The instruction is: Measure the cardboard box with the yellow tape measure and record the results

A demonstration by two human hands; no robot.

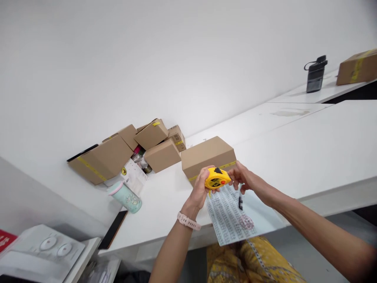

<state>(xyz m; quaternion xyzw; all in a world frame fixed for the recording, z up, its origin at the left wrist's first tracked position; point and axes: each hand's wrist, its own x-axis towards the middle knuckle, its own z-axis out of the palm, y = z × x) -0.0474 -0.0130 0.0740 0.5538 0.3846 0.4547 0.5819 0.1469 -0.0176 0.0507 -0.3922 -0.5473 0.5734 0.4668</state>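
Note:
A yellow tape measure (217, 178) with black markings and a red button is held up over the desk's front part. My left hand (203, 182) is wrapped around its left side, with a pink watch band on the wrist. My right hand (241, 177) has its curled fingers at the tape measure's right end; whether they pinch the blade tip is too small to see. Just behind both hands sits a closed cardboard box (207, 155) with a yellow strip along its front. Below them lies a printed sheet (226, 214) overhanging the desk edge, with a dark pen-like object (240, 202) on it.
More cardboard boxes (162, 155) are piled against the wall at the left. A mint tumbler (126, 197) stands near a white paper (134, 177). Far right are a dark bottle (316, 74) and another taped box (357, 68). The white desk (294, 157) runs rightward.

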